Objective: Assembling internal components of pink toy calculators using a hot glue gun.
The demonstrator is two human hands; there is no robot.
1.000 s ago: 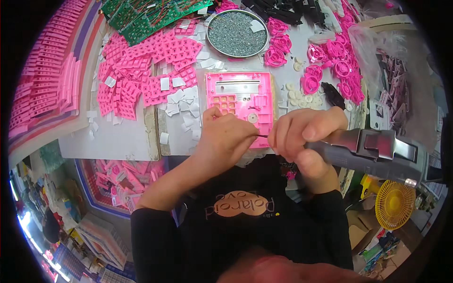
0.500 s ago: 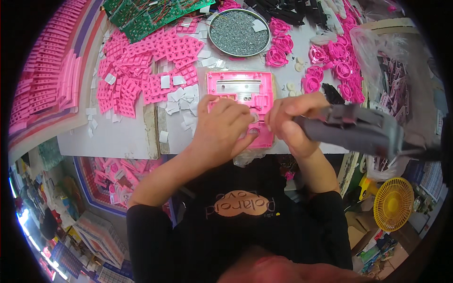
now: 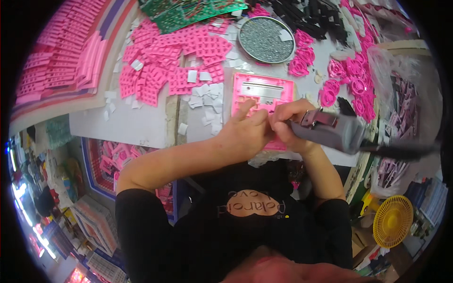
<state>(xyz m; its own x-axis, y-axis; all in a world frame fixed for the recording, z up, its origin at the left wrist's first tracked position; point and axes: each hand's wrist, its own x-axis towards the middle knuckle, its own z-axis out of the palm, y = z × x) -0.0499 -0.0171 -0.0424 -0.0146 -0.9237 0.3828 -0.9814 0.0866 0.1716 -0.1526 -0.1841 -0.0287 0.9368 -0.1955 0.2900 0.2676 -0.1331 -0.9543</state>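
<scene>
A pink plastic casing [image 3: 239, 83] with a silvery strip lies on the table in front of me. My left hand [image 3: 247, 129] rests over its lower left part, fingers apart and one stretched forward; its tips near the right hand are partly hidden. My right hand [image 3: 295, 123] is closed round the front end of a dark grey electric screwdriver [image 3: 337, 132], held nearly level with its rear and cord toward the right. The screwdriver's tip is hidden behind my fingers, over the casing's right side.
Beyond the casing stands a round tray of small screws [image 3: 266, 40]. Pink keypad pieces [image 3: 151, 66] and white paper squares [image 3: 207, 101] lie left, green circuit boards [image 3: 188, 14] behind them. Pink ring-shaped parts [image 3: 356, 80] pile up right, above a yellow fan [image 3: 393, 221].
The whole view has shifted, so the table things sit farther right. My left hand has come closer to the right one, and the screwdriver has swung to a slightly different angle.
</scene>
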